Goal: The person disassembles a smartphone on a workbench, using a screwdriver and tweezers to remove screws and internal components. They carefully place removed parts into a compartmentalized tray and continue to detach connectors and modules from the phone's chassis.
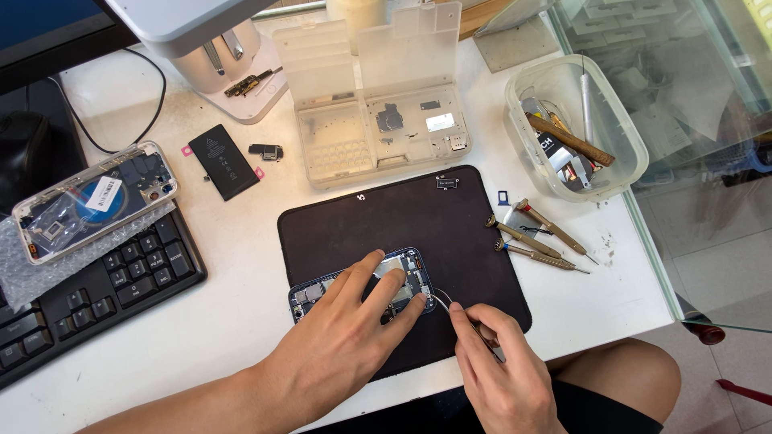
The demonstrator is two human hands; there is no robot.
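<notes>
Two hands at work: the left hand (346, 329) presses flat on the opened phone (362, 285), fingers spread, gripping nothing. The right hand (498, 370) pinches tweezers (444, 303), tips just left of it at the phone's near end.

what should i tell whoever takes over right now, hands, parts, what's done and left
Left hand presses flat on the opened blue phone on the black mat.
Right hand pinches tweezers, tips at the phone's right end.
Done: battery lies out beside the parts tray.
Left: the tweezer work inside the phone; three screwdrivers lie at the mat's right edge.
</notes>
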